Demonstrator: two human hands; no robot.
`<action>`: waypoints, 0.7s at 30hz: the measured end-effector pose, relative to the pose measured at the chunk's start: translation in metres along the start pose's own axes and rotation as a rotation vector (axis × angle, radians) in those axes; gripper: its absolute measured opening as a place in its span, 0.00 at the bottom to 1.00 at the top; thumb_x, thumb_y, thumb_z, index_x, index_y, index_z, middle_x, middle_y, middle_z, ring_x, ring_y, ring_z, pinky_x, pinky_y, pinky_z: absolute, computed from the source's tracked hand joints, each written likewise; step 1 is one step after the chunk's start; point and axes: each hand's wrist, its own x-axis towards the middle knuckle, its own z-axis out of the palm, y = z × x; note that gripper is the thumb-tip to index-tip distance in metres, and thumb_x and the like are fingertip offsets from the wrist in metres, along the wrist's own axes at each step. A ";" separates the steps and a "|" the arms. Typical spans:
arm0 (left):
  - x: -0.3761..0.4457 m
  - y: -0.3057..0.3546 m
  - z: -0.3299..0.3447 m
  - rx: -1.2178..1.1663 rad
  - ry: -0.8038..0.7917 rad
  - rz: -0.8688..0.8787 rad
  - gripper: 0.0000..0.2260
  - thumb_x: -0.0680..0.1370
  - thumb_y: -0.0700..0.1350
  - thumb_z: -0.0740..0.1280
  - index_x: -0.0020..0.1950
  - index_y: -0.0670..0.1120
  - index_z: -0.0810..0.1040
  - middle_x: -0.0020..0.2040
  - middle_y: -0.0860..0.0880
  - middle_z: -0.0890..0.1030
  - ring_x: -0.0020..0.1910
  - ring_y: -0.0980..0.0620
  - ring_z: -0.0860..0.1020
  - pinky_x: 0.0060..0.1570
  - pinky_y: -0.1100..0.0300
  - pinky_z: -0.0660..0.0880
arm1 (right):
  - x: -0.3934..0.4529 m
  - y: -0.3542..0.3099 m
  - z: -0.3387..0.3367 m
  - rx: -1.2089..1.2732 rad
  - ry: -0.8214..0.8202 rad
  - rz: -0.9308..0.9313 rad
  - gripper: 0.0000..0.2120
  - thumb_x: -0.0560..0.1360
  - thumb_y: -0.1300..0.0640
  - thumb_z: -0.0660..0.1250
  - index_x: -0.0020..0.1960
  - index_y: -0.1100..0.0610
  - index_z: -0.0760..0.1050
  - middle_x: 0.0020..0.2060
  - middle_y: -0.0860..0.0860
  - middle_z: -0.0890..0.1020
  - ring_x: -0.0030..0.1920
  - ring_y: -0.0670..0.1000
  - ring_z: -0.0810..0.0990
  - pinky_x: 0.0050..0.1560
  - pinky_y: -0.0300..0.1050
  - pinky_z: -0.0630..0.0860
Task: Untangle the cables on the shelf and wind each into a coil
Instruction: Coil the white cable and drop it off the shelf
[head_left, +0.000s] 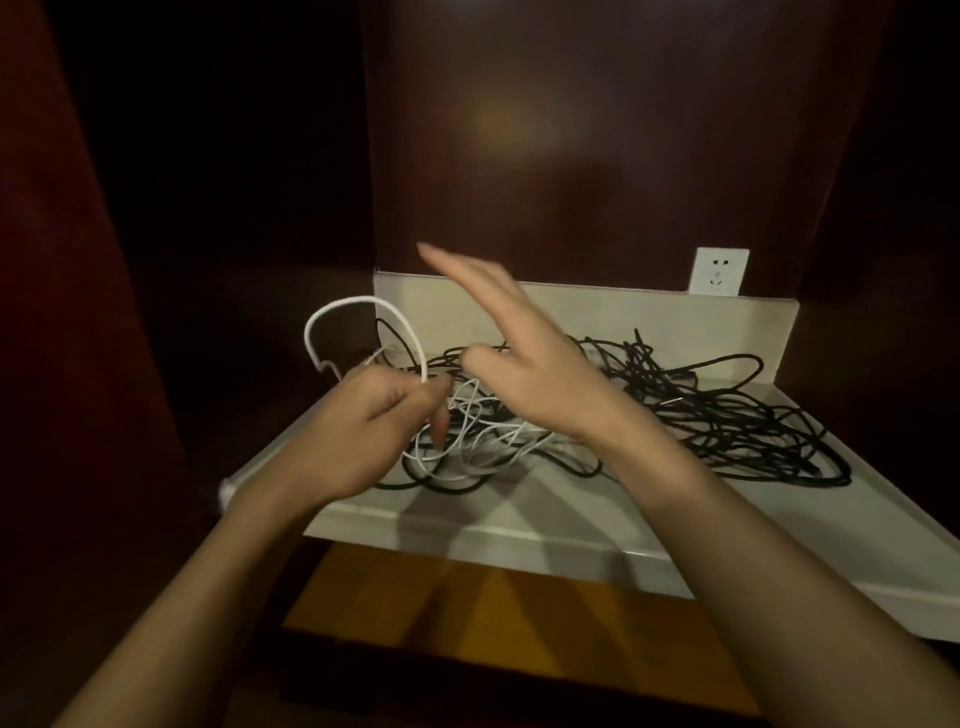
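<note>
A tangle of black cable (727, 415) and thin white cable (483, 441) lies on the pale shelf (597, 519). My left hand (363, 421) pinches the white cable, and a loop of it (332, 312) arches up to the left above the hand. My right hand (519, 353) hovers over the middle of the tangle with fingers stretched out and raised, holding nothing. White strands run down from my left hand into the heap, crossing under black strands.
The shelf has a low back wall (675, 322) and sits in a dark wooden niche. A white wall socket (719, 271) is behind the back wall at the right. An orange-brown surface (441, 608) lies below the shelf's front edge.
</note>
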 end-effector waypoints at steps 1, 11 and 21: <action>-0.006 0.001 0.000 -0.025 0.005 0.000 0.23 0.81 0.54 0.58 0.32 0.43 0.79 0.23 0.54 0.67 0.24 0.59 0.66 0.29 0.65 0.61 | 0.001 0.007 0.009 0.092 -0.058 0.075 0.36 0.71 0.64 0.60 0.78 0.51 0.61 0.75 0.49 0.65 0.74 0.40 0.61 0.74 0.35 0.58; -0.051 -0.003 -0.027 -0.470 0.172 -0.173 0.29 0.80 0.57 0.57 0.25 0.42 0.73 0.24 0.44 0.63 0.24 0.52 0.61 0.29 0.63 0.61 | 0.007 0.019 0.120 0.693 -0.269 0.375 0.26 0.79 0.57 0.63 0.76 0.56 0.63 0.64 0.58 0.78 0.65 0.52 0.78 0.69 0.46 0.71; -0.082 -0.050 -0.096 -0.455 -0.033 -0.134 0.24 0.79 0.50 0.55 0.24 0.44 0.72 0.22 0.49 0.66 0.23 0.54 0.64 0.33 0.63 0.66 | 0.038 0.024 0.202 0.157 -0.278 0.236 0.17 0.73 0.50 0.73 0.61 0.50 0.77 0.56 0.52 0.78 0.59 0.50 0.77 0.60 0.46 0.74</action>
